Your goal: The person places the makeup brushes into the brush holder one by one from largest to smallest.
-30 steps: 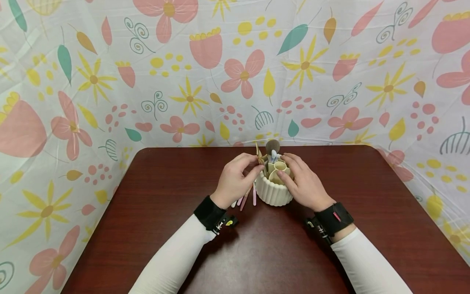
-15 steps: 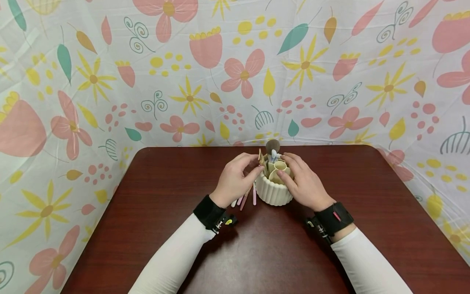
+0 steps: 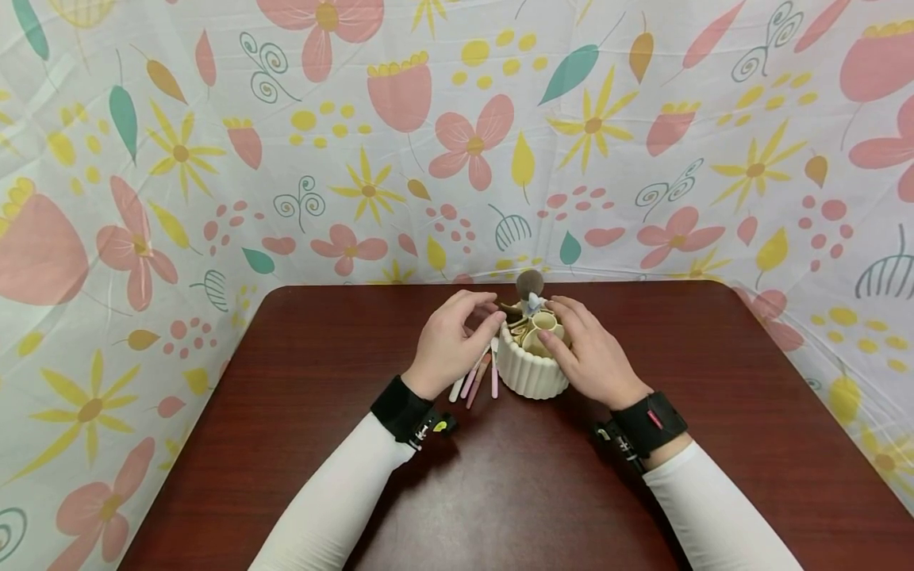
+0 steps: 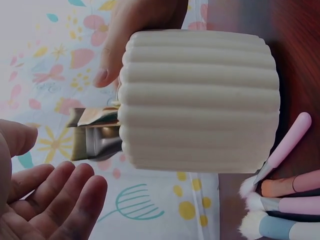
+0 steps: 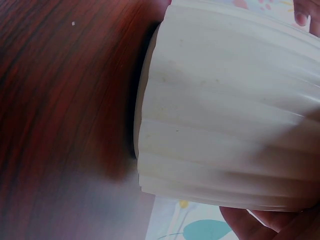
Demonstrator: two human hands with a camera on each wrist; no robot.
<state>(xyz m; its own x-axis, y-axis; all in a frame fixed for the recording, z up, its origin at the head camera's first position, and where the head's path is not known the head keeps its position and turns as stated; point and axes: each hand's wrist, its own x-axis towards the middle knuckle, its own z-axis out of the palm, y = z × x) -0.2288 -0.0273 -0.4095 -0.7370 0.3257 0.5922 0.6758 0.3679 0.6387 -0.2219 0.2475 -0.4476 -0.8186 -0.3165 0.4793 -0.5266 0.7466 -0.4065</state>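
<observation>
A cream fluted brush holder stands upright near the table's far edge. My right hand holds it from the right, thumb at the inner cups and fingers at the far rim. At its left rim my left hand is open, palm towards the holder, and holds nothing. A gold metal eyelash curler pokes out of the holder in the left wrist view, apart from the left fingers. A big grey-headed makeup brush and a pale blue item stand behind the round cups. The right wrist view shows mostly the holder's wall.
Several makeup brushes lie on the table left of the holder, among them a pink one, a brown-headed one and one with a blue-grey collar. The dark red-brown table ends at a floral cloth behind.
The left hand has let go of the eyelash curler and drawn back slightly left. The curler has sunk from upright into the holder and leans there. The right hand has stayed put.
</observation>
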